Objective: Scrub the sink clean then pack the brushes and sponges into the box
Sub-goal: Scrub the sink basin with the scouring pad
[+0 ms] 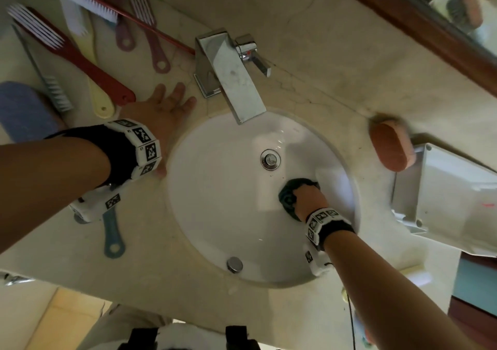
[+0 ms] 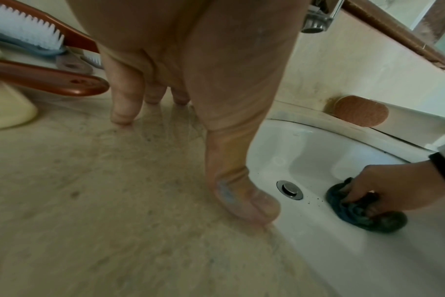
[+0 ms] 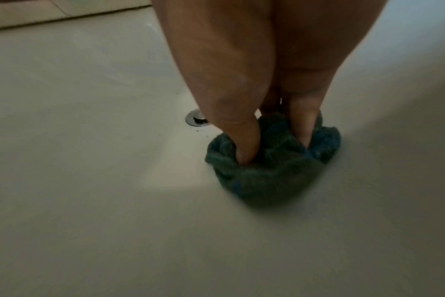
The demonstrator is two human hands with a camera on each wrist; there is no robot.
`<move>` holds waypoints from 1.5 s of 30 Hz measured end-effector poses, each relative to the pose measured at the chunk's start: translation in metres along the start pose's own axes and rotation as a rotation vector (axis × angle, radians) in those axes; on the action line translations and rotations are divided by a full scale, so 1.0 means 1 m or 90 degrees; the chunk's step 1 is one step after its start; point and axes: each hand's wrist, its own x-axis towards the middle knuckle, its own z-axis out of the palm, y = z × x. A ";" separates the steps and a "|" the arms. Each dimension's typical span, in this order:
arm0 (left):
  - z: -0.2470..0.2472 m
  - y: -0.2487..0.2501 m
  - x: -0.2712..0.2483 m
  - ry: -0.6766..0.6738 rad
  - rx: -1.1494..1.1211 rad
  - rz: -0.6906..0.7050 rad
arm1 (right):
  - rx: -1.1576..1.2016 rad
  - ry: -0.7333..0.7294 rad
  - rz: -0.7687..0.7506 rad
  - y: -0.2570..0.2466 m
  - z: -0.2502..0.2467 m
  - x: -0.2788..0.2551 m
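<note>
Scrubbing stage, seen from above. The right hand (image 1: 309, 196) bears down on a dark teal scouring pad (image 3: 272, 170), thumb and fingers (image 3: 241, 140) curled into its crumpled folds, so that pressure goes straight into the white basin wall (image 1: 215, 201) just right of the chrome drain (image 1: 270, 158). The left hand (image 1: 161, 110) lies flat on the beige countertop (image 2: 89, 201) beside the rim, fingers (image 2: 125, 108) straight and slightly spread, holding nothing; it probably serves as a brace. The basin looks glossy and mostly clean, with a few dark specks (image 2: 310, 201) between drain and pad. Several long-handled brushes, among them a dark red one (image 1: 80, 56), lie in a loose group left of the chrome faucet (image 1: 228, 72). An orange sponge (image 1: 391, 148) rests touching the white box (image 1: 443, 196) at the right. Packing appears not yet begun.
</note>
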 end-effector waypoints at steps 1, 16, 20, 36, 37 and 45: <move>0.000 0.000 0.001 -0.004 -0.001 0.002 | -0.010 -0.003 -0.012 -0.006 -0.003 0.006; -0.005 -0.002 -0.004 -0.016 -0.001 0.012 | 0.352 0.322 0.078 0.009 -0.040 0.000; -0.006 -0.001 -0.005 -0.018 0.001 0.010 | 0.253 0.183 0.115 0.012 -0.022 0.000; -0.002 -0.002 0.000 -0.011 -0.011 0.004 | 0.296 0.204 -0.056 -0.025 -0.042 0.026; -0.002 -0.001 0.000 -0.015 -0.010 0.004 | 0.301 0.230 -0.055 -0.018 -0.047 0.020; -0.009 0.001 -0.008 -0.019 -0.010 -0.001 | 0.276 0.325 -0.009 0.031 -0.059 -0.031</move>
